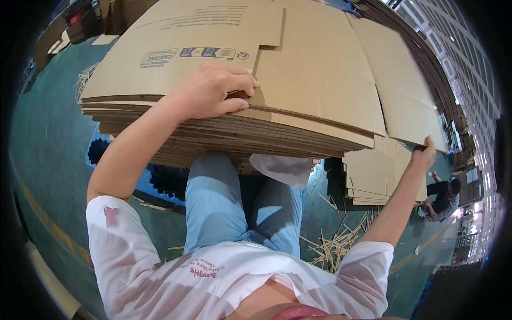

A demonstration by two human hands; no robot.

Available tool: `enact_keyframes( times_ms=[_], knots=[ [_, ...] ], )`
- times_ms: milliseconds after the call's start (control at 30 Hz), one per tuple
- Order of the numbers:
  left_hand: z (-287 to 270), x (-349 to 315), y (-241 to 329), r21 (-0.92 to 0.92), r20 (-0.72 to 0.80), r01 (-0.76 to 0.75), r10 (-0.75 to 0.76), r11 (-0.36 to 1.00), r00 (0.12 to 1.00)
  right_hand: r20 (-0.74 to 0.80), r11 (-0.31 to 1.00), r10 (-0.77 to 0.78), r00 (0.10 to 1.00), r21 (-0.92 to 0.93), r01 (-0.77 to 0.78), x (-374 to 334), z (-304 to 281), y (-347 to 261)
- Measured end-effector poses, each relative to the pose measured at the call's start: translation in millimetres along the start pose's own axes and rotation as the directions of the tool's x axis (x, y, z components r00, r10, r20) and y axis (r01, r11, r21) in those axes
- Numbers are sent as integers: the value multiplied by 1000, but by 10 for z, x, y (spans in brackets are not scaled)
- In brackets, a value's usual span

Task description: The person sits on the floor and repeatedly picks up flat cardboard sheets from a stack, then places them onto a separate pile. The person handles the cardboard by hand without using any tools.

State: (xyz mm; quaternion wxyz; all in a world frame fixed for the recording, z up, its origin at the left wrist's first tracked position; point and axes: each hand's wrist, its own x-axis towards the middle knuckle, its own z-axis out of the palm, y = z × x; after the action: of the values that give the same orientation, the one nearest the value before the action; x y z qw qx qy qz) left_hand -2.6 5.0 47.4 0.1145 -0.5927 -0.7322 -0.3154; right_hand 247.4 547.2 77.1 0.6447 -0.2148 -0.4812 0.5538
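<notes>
A flat brown cardboard box blank (314, 69) lies on top of a thick stack of similar sheets (256, 133) in front of me. Its left panel carries printed text and symbols. My left hand (218, 90) is closed over the near edge of the blank, just below a slot, with fingers and thumb curled round the board. Out at the right, my right hand (424, 154) grips the near corner of the blank's right-hand panel (397, 80), which is bent at a crease. The right fingers are partly hidden under the board.
A lower pile of cardboard (368, 170) stands right of my knees. Thin wooden-looking strips (338, 245) litter the green floor (48, 160). Blue material (144, 184) shows beneath the main stack. A person (442, 200) crouches farther off to the right. Brown boxes (125, 16) stand at the far left.
</notes>
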Motion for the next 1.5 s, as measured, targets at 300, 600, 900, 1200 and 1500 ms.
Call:
enact_keyframes(
  times_ms=[300, 600, 900, 1200, 1500],
  knots=[
    [51, -93, -78, -21, -46, 60, -61, 998, 997, 922, 243, -174, -347, 381, 892, -2736, 2070, -348],
    [128, -130, -83, -157, -109, 198, -216, 968, 970, 957, 259, -54, -286, 290, 921, -2847, 2005, -359],
    [207, -144, -110, 13, -124, 31, -30, 999, 992, 951, 179, -14, -310, 307, 935, -2895, 1832, -279],
    [96, -137, -180, 17, -153, 15, -12, 1000, 988, 881, 850, 472, -19, -449, 276, -1968, 2190, -375],
    [133, -87, -195, -75, -161, 7, -20, 997, 987, 255, 411, 746, 615, -903, -123, -321, 2662, 768]
  ],
)
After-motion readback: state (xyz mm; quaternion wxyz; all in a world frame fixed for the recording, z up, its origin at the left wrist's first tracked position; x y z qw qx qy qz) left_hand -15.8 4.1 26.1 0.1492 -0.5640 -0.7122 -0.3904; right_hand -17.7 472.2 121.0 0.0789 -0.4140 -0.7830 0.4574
